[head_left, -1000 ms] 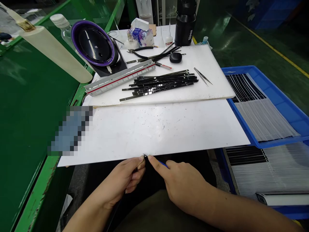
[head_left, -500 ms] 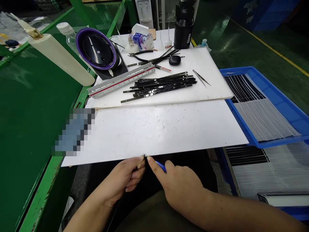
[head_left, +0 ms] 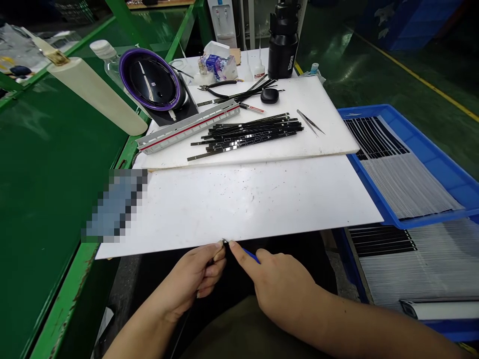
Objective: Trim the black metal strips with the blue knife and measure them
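At the front edge of the white board (head_left: 262,199), my left hand (head_left: 200,271) pinches a small dark piece (head_left: 225,242) between thumb and forefinger. Only its tip shows; the rest is hidden by the fingers. My right hand (head_left: 279,279) is closed around a slim blue-handled tool (head_left: 251,256), forefinger stretched along it towards the left fingertips. The working end of this tool is too small to make out. Farther back, a pile of thin black strips (head_left: 247,133) lies on a white foam slab (head_left: 322,144), with tweezers (head_left: 310,122) to its right.
On the slab are a grey triangular scale ruler (head_left: 187,128), cutting pliers (head_left: 217,89) and a black case (head_left: 270,95). A purple-rimmed fan (head_left: 149,80) stands left, a black bottle (head_left: 283,50) behind. Blue trays (head_left: 422,174) of strips sit at right. A blurred-out flat object (head_left: 116,207) lies left.
Both hands stay nearly in place at the board's edge. The blue handle and right hand have shifted very slightly to the right. The view has tilted a little.
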Available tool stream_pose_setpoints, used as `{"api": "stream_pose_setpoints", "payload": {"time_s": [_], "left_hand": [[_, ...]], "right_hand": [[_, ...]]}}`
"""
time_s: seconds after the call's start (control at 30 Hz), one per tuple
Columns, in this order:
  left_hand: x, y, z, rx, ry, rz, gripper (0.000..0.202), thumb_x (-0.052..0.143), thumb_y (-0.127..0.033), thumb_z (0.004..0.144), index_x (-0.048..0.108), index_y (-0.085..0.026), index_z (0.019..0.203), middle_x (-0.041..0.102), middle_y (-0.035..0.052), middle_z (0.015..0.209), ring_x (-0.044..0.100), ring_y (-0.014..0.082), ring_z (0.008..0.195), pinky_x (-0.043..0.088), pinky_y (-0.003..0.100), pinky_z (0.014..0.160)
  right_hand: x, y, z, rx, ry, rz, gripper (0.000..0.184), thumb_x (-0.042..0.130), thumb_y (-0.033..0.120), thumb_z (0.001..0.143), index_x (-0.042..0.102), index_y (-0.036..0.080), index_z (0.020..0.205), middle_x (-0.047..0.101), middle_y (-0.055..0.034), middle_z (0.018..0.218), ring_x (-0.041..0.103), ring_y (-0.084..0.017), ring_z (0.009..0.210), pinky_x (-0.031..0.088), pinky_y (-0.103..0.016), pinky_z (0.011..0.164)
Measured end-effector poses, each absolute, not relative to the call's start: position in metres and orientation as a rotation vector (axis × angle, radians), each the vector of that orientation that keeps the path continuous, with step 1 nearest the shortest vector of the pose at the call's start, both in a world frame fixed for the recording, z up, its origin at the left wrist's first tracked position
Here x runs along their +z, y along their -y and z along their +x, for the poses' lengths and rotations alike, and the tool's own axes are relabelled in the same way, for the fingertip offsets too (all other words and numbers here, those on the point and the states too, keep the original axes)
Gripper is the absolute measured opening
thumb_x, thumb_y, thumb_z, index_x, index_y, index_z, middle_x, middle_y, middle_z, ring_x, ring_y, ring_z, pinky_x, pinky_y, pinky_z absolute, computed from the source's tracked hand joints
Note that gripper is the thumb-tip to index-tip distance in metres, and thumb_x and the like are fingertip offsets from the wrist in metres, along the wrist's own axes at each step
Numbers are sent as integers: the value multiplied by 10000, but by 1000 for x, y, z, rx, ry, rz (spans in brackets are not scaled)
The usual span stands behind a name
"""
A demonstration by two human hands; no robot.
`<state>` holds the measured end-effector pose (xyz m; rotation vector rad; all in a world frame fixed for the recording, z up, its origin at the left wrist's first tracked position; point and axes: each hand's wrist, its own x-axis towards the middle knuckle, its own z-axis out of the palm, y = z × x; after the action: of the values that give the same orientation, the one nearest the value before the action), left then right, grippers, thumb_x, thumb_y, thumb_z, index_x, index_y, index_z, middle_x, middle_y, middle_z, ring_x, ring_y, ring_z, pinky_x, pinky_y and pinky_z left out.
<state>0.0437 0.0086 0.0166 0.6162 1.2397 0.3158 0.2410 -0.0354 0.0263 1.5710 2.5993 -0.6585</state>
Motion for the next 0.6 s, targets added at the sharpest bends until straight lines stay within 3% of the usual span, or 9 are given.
{"api": "stream_pose_setpoints", "payload": {"time_s": [0.27, 0.6], "left_hand": [[16, -14, 37, 281, -1166, 530, 390, 506, -485, 888, 345, -199, 678, 268, -73, 560, 129, 48, 429, 119, 167, 367], [15, -14, 38, 306, -1164, 475, 362, 492, -450, 892, 341, -198, 681, 253, -76, 551, 113, 49, 425, 104, 157, 353]], "right_hand": [[23, 35, 235, -523, -2547, 1503, 816, 481, 129, 807, 172, 271, 1549, 559, -29, 755, 527, -170, 450, 232, -267, 373], [22, 32, 246, -650, -2625, 1584, 799, 440, 89, 785, 229, 267, 1535, 606, -27, 757, 561, -173, 516, 211, -289, 423]]}}
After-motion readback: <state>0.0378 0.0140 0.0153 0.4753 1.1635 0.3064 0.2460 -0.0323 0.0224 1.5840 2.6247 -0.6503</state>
